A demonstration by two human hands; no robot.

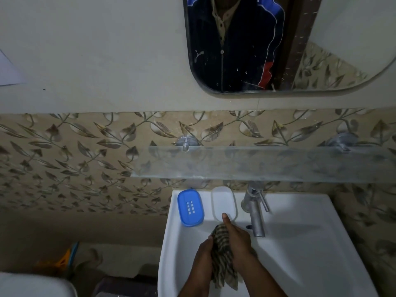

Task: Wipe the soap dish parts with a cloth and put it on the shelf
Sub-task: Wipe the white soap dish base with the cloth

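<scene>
On the back ledge of the white basin (300,211), just left of the tap (255,213), lie the blue soap dish tray (190,207) and the clear soap dish lid (224,203), side by side, long axes pointing toward the wall. Over the bowl, the left hand (204,251) grips a striped cloth (222,256); the right hand (237,239) also holds it, thumb stretched onto the lid's near edge. The cloth's lower end is hard to make out. A glass shelf (257,163) hangs above the tap on leaf-patterned tiles, below a mirror (278,46)
</scene>
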